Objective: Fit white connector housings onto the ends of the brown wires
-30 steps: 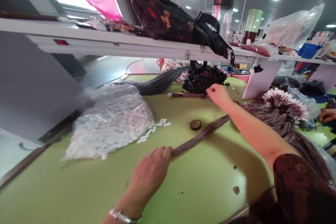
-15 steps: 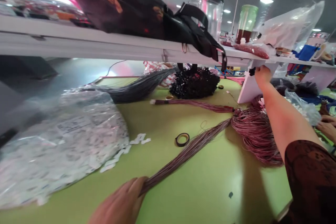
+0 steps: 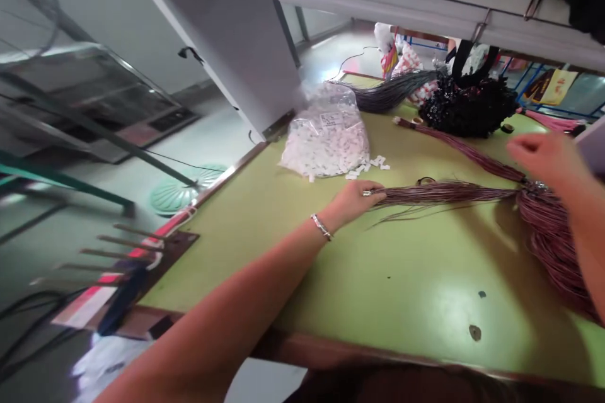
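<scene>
My left hand point(image 3: 352, 203) is closed around the near end of a bundle of thin brownish-red wires point(image 3: 444, 193), where small silvery ends show at the fingers. A few strands hang loose below the bundle. It runs right across the green tabletop to a large coil of the same wires point(image 3: 551, 239). Over the far end of the bundle, my right hand point(image 3: 543, 154) is raised with its fingers curled together, blurred. Whatever they may hold cannot be made out. A roll of black tape point(image 3: 426, 181) lies just behind the bundle, partly hidden.
Behind my left hand sits a clear bag of small white parts point(image 3: 326, 145), some spilled beside it. Farther back are a dark grey wire bundle point(image 3: 392, 93), a black heap point(image 3: 467, 104) and another reddish bundle point(image 3: 472, 150). A pronged rack point(image 3: 155, 252) sits at the table's left edge.
The view has swung left and down. My right hand has come away from the white upright panel toward the wire bundle. My left hand still grips the bundle, now at its end.
</scene>
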Motion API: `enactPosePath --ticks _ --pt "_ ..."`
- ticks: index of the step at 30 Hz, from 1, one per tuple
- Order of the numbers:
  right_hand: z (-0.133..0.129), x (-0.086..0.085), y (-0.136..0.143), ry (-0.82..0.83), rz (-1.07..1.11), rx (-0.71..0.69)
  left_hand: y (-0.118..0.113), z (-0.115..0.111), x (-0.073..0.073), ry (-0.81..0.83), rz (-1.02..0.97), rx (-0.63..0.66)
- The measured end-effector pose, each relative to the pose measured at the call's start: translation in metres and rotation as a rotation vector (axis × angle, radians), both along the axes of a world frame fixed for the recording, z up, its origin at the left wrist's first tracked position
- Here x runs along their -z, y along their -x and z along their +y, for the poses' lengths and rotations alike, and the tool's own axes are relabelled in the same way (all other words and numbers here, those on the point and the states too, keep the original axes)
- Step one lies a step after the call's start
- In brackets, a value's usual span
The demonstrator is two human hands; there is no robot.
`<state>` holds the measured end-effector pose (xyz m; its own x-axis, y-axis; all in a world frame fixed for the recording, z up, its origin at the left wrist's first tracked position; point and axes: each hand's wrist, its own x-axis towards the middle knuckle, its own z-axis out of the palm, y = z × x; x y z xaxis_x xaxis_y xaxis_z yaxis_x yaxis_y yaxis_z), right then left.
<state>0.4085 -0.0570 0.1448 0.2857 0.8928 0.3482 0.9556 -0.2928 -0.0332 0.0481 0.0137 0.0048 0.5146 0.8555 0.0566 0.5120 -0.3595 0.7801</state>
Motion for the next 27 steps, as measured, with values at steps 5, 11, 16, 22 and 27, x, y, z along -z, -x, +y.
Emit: enactPosePath --ticks 5,11,16,22,27 --pt "0.021 0.061 0.064 0.076 0.083 -0.383 0.004 -0.020 0.007 -0.285 0.129 0.224" --pt "0.085 0.099 0.098 0.487 0.005 -0.472 0.004 -0.027 0.015 -0.395 0.230 0.248" --pt "0.115 0.113 0.088 0.423 -0.080 -0.213 -0.003 0.014 0.025 -0.267 0.038 -0.061" --pt "0.129 0.107 0.043 0.139 0.257 -0.069 0.005 0.045 0.028 -0.159 -0.170 -0.268" --pt "0.087 0.078 0.021 0.083 0.555 -0.100 0.011 0.022 0.017 -0.440 -0.097 -0.203"
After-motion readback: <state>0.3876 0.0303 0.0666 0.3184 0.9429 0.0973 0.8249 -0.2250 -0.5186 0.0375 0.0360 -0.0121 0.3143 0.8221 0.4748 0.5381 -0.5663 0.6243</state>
